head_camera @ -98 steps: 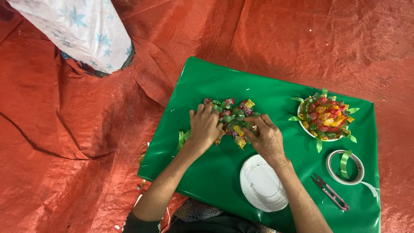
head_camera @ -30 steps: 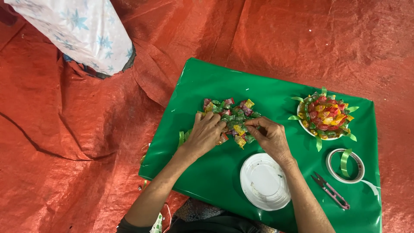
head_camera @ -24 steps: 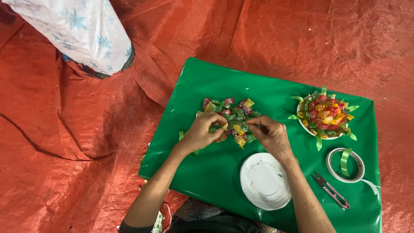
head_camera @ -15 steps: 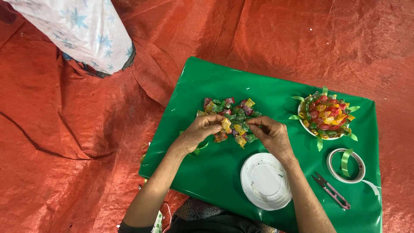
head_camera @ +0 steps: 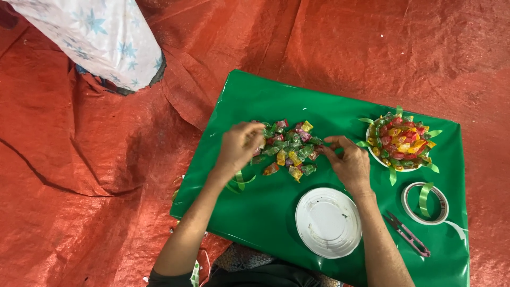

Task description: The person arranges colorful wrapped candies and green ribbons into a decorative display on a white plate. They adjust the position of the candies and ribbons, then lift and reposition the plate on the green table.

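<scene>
Hands (head_camera: 240,149) have lifted slightly off the candy pile (head_camera: 289,149) since before.

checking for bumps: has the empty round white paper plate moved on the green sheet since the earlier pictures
No. The empty round white paper plate lies in the same spot near the green sheet's front edge, left of the tape roll.

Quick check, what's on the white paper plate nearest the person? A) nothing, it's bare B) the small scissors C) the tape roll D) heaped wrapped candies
A: the white paper plate lies bare on the green sheet, while the loose candies sit in a pile beyond it between the left hand and right hand.
</scene>
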